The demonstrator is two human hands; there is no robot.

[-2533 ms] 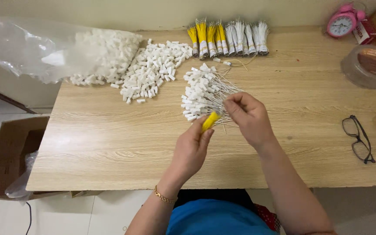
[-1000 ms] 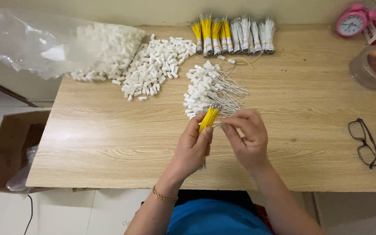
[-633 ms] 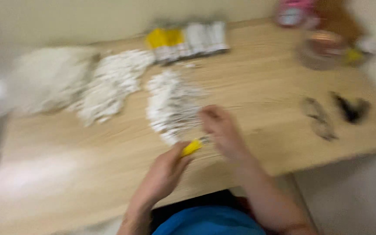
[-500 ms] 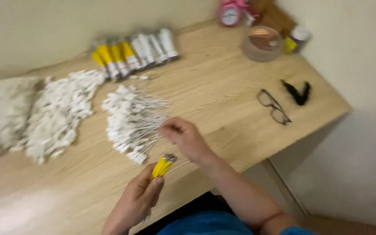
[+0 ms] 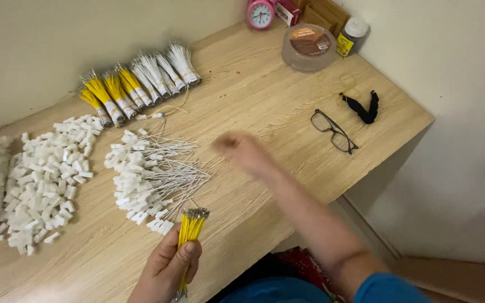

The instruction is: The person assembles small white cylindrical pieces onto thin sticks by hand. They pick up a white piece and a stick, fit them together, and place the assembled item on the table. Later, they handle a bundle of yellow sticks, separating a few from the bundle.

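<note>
My left hand [image 5: 166,269] grips a bundle of thin yellow wires [image 5: 189,230] near the table's front edge, the metal tips pointing up. Just beyond it lies a loose pile of white wires with white plug ends [image 5: 150,177]. My right hand [image 5: 242,151] is blurred above the table to the right of that pile, with nothing visible in it; its fingers cannot be made out. Tied bundles of yellow and white wires [image 5: 136,84] lie in a row at the back.
A heap of small white plastic connectors [image 5: 46,174] covers the left of the wooden table [image 5: 265,101]. Glasses [image 5: 333,130], a black hair tie [image 5: 361,108], a round lidded container [image 5: 309,46], a small jar [image 5: 352,35] and a pink alarm clock [image 5: 261,12] sit at the right and back.
The view swung to the right, showing the table's right end and wall. My right hand left the yellow bundle and moved out over the table; the left hand kept hold of the bundle.
</note>
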